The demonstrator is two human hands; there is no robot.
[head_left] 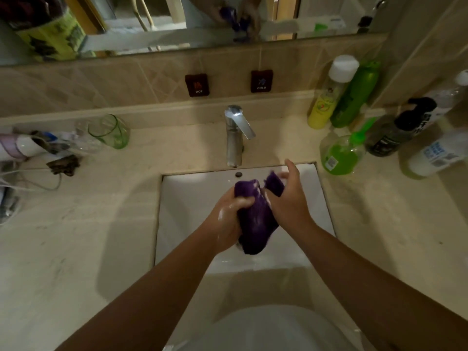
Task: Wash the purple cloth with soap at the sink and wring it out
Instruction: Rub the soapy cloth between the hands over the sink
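The purple cloth [255, 219] is bunched up over the white sink [192, 198], flecked with white suds, and held between both hands. The left hand [231, 219] wraps its soapy fingers around the cloth's left side and grips it. The right hand [288, 198] presses against the cloth's right side with an upper flap of the fabric caught under its thumb; its other fingers are hidden behind the hand.

Just behind the sink stands a chrome faucet [235, 135]. On the tiled wall above it are two dark tags, one reading "HOT" [197, 85] and the other "COLD" [261, 81].

On the desk [76, 236] to the right, a clear pump bottle [342, 153] is partly filled with bright green liquid. Behind it stand a yellow bottle with a white cap [329, 97] and a green bottle [354, 97]; their labels are too blurred to read. Farther right are a dark pump bottle [397, 133] and a white bottle [435, 155] lying on its side, with blue print that cannot be made out.

To the left of the faucet stands a green-tinted drinking glass [111, 133], with clutter and cords beyond it.
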